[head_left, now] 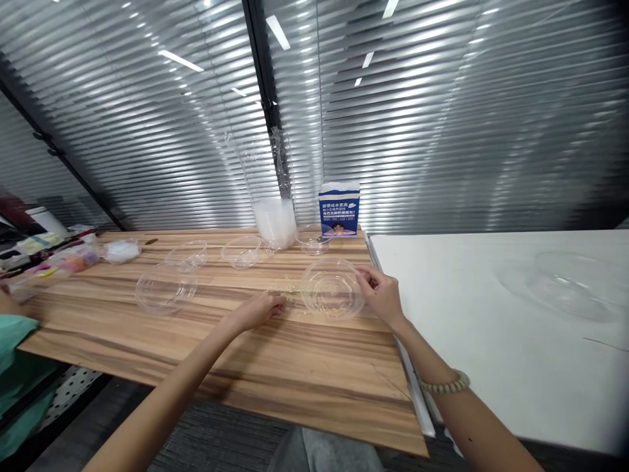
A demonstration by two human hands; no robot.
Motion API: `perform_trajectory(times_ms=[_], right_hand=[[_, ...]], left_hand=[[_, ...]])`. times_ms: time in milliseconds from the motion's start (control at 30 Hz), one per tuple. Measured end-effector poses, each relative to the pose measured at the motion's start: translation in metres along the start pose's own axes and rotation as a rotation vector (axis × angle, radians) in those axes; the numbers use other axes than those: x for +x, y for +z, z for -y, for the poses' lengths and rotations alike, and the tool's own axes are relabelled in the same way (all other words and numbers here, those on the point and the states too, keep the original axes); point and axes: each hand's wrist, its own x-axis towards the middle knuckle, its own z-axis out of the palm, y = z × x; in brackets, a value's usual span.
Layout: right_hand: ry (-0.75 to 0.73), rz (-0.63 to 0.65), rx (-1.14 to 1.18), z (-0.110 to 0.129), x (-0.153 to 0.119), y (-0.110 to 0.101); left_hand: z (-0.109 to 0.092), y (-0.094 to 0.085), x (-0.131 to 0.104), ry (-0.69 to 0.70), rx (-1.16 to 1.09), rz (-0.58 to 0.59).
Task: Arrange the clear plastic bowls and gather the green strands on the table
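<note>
My right hand (378, 292) pinches the right rim of a clear round plastic bowl (330, 288), which looks slightly tilted over the wooden table. Small thin yellow bits (289, 286) lie scattered on the wood to the left of the bowl, and some show through it or in it; I cannot tell which. Close to these bits, my left hand (263, 309) rests low at the tabletop with its fingers curled together. Whatever its fingertips may hold is too small to make out.
More clear bowls stand on the wooden table (236, 367), including one at the left (166, 288). Behind are a plastic bag of white contents (275, 223) and a blue box (339, 211). Clear containers (570, 288) sit on the white table. At far left is another person's green sleeve (17, 341).
</note>
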Motion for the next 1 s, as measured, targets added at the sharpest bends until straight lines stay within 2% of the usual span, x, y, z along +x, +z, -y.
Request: perform_trajectory(times_ms=[233,467,1000], right_hand=[[-0.012,0.012,-0.009,-0.001,0.000,0.000],[0.004,0.030,0.001,-0.002,0.000,0.002],[0.000,0.052,-0.034,-0.002,0.001,0.002]], left_hand=[[0.001,0.003,-0.002,-0.009,-0.016,-0.032],[-0.003,0.005,-0.003,0.031,0.069,-0.061],[-0.011,0.003,-0.006,-0.003,0.137,-0.058]])
